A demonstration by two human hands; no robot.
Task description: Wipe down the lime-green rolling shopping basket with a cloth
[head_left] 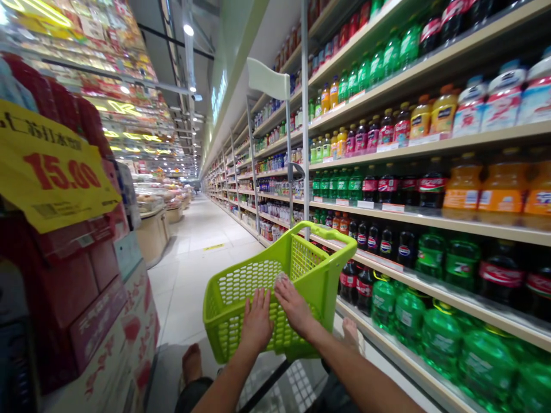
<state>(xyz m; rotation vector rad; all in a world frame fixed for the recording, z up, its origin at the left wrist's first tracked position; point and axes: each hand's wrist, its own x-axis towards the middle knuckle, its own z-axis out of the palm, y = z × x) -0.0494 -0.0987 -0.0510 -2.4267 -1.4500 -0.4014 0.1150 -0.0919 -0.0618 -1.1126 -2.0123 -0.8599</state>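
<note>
Lime-green plastic shopping cart (279, 334) near the tiled floor (185, 226)'s right edge; left hand (257, 324) on its rim, fingers straight, unclenched; right hand (295, 301) alongside, grip impossible to tell; probably light, stiff; best held by its handle (330, 234)

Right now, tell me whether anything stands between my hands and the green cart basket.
Nothing visible does. The left hand and right hand are at the near side of the green cart basket; the bottle shelves stand off to the right.
</note>
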